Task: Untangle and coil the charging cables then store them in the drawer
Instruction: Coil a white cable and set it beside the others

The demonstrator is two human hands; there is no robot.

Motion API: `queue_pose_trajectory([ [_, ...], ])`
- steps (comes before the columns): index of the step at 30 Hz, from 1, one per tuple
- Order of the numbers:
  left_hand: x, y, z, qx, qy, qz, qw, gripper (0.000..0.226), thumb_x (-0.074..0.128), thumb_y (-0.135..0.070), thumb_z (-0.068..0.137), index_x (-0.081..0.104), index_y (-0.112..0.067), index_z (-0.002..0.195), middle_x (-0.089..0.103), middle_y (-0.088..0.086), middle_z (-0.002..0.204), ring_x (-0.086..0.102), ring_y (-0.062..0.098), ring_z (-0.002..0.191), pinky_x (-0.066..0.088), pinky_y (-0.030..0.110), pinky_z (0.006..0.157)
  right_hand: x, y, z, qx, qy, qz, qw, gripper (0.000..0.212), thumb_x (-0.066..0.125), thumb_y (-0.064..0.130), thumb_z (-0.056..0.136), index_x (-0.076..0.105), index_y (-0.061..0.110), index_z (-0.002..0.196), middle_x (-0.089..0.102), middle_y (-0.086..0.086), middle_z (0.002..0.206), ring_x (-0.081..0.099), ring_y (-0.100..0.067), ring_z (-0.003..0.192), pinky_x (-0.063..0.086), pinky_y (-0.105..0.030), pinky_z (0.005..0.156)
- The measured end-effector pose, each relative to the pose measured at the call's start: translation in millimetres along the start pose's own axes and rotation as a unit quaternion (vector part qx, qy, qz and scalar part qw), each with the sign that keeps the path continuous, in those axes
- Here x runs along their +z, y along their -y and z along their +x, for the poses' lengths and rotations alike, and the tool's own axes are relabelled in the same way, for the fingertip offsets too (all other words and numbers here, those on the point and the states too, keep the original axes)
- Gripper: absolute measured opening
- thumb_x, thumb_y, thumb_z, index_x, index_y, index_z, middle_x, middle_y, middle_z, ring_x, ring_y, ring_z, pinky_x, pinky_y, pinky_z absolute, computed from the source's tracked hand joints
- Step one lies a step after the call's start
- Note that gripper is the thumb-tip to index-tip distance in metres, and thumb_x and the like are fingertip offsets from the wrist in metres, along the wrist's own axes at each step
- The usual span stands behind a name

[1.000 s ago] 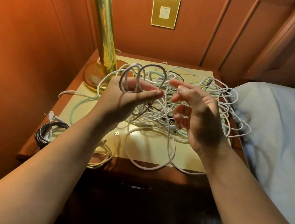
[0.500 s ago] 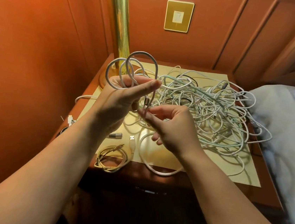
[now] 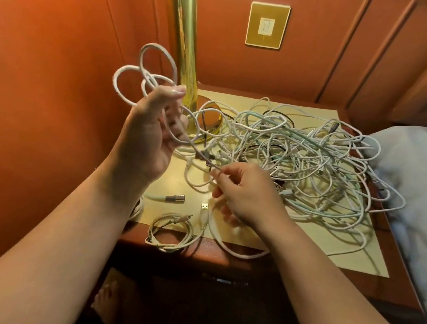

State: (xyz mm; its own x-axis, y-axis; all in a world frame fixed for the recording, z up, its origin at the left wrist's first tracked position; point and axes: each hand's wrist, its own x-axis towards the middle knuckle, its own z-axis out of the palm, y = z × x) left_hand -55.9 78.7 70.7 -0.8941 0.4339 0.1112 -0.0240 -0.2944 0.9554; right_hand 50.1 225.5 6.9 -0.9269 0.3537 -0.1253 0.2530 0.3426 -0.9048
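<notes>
My left hand (image 3: 149, 133) is raised above the nightstand's left side and grips a white cable wound into several loops (image 3: 148, 74) that stick up over my fingers. From the loops a thin strand runs down and right to my right hand (image 3: 243, 192), which pinches the cable end low over the table. A big tangle of white and pale green cables (image 3: 314, 157) covers the right half of the nightstand top (image 3: 290, 245). A small coiled cable (image 3: 172, 233) lies at the front left edge. The drawer front (image 3: 218, 295) below is dark and closed.
A brass lamp post (image 3: 184, 38) and its base stand at the back left. A loose metal plug (image 3: 176, 198) and a USB plug (image 3: 204, 206) lie near the front. A bed with a pale sheet (image 3: 421, 199) borders the right. Wood panels enclose the left and back.
My left hand has lifted the looped cable higher and to the left. My right hand has dropped from the loops to pinch the cable's trailing end near the table.
</notes>
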Motion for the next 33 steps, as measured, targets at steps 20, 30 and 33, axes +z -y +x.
queue_pose_trajectory([
  [20,27,47,-9,0.107,0.108,0.313,0.938,0.024,0.079,-0.039,0.086,0.078,-0.015,0.087,0.079,-0.005,0.086,0.075,0.006,0.085,0.061,0.034,0.077,-74,31,-14,0.000,-0.031,0.345,0.938,0.036,0.061,0.043,0.094,0.074,0.024,0.121,0.068,-0.002,0.066,0.036,-0.007,0.034,0.026,-0.017,0.035],
  [30,60,59,-18,0.043,0.124,0.165,0.977,0.034,0.086,-0.017,0.079,0.076,-0.004,0.109,0.080,0.001,0.093,0.076,0.007,0.091,0.056,0.017,0.075,-87,25,-26,-0.032,0.062,0.327,0.943,0.044,0.060,0.041,0.093,0.071,0.024,0.132,0.046,-0.002,0.052,0.035,-0.006,0.034,0.030,-0.020,0.033],
  [33,65,62,-20,0.061,0.121,0.176,0.975,0.023,0.087,-0.018,0.079,0.080,-0.009,0.099,0.080,0.000,0.087,0.076,0.011,0.085,0.057,0.020,0.071,-92,24,-32,-0.037,0.069,0.302,0.950,0.045,0.056,0.040,0.095,0.067,0.023,0.135,0.039,-0.005,0.054,0.041,-0.005,0.040,0.032,-0.021,0.036],
])
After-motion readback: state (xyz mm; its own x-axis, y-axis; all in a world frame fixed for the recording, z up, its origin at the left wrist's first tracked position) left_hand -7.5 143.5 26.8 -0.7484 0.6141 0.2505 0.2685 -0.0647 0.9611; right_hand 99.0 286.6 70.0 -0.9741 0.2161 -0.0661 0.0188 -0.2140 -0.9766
